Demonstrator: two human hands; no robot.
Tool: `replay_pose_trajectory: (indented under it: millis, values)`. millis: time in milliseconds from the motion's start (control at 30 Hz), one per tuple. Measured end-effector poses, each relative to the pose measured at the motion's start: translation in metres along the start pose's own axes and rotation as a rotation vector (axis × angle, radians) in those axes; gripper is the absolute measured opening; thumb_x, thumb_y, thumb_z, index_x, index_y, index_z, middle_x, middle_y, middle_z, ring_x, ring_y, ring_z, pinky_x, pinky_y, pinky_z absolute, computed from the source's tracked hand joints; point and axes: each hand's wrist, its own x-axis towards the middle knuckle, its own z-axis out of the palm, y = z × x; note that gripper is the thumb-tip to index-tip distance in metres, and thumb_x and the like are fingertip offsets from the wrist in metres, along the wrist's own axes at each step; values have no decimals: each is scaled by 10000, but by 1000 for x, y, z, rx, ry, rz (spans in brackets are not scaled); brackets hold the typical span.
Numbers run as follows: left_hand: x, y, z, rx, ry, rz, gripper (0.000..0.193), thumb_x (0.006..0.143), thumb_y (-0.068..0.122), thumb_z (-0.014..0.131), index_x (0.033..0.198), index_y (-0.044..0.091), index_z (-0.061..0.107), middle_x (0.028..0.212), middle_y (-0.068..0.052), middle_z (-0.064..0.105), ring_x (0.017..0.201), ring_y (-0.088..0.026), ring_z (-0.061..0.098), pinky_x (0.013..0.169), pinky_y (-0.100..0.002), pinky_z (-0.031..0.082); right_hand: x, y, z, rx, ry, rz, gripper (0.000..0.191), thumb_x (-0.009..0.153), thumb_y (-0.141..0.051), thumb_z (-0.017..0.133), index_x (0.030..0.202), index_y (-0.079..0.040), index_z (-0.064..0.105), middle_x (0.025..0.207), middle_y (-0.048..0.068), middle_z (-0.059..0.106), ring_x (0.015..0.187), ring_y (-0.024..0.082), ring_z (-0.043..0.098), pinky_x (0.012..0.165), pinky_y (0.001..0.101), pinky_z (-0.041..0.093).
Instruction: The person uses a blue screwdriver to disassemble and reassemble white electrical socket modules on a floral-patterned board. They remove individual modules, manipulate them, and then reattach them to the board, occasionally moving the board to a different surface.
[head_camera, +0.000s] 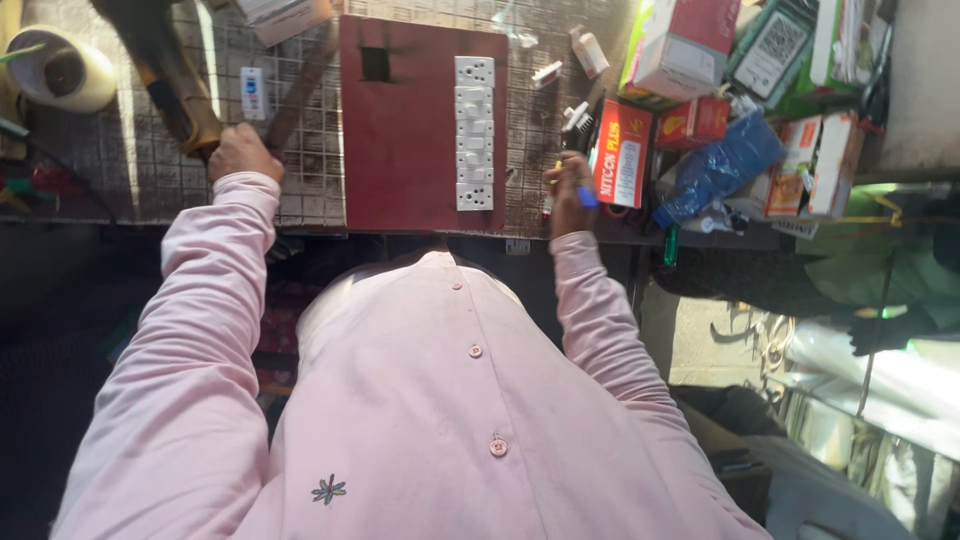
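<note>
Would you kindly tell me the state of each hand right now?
Left hand: closed, resting on the counter; holding anything cannot be told.
Right hand: closed on a small blue-tipped tool.

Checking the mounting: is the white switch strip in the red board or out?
In: the switch strip sits within the red board.

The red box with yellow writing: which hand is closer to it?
Right. The right hand is just beside the red box; the left hand is far across the dark red board.
</note>
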Motion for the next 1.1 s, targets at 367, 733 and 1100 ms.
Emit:
replay_pose_trajectory:
  millis: [367,733,1100]
  values:
    - [-47,-18,33,-346,6,182,289,803,241,852,944,31,711,936,-168,746,869,-351,717,826,-442,569,-79,48,27,-464,-56,-178,333,991,-297,704,1235,-78,646,1083,108,696,1007,231,685,903,355,543]
    - [-108,97,63,-1007,121,267,258,860,120,869,965,80,637,843,-19,673,750,-135,650,700,-311,540,-88,65,24,-424,-56,-147,357,919,-129,747,1250,-96,617,1105,95,717,1019,230,720,898,337,571]
    - [-62,83,61,-364,238,230,776,815,395,919,1366,77,476,1377,-251,465,1281,-467,472,997,-542,428,-88,62,25,-382,-77,-89,390,880,-99,761,1244,-93,622,1136,76,725,1058,209,722,923,330,566]
